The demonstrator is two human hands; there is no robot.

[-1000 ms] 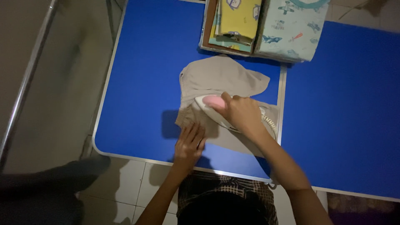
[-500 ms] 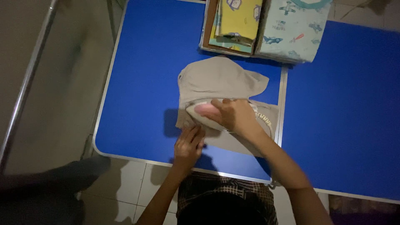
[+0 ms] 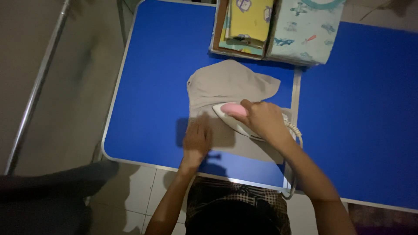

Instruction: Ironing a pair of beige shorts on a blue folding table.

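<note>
A beige-grey garment [image 3: 226,85] lies spread on the blue table [image 3: 156,87]. My right hand [image 3: 263,122] grips the pink handle of a white iron [image 3: 230,114] that rests on the cloth's middle. Its coiled cord [image 3: 295,129] runs off behind my wrist. My left hand [image 3: 197,139] lies flat, fingers together, on the garment's near left corner, slightly blurred.
Stacks of folded printed clothes, a yellow one [image 3: 248,19] and a pale teal one [image 3: 305,28], sit at the table's far edge. A second blue tabletop [image 3: 365,109] adjoins on the right. A metal rail [image 3: 39,82] and tiled floor [image 3: 139,191] lie at the left.
The iron slid left toward the garment's edge, then back right to the middle. My left hand moved up from the near hem onto the cloth's corner.
</note>
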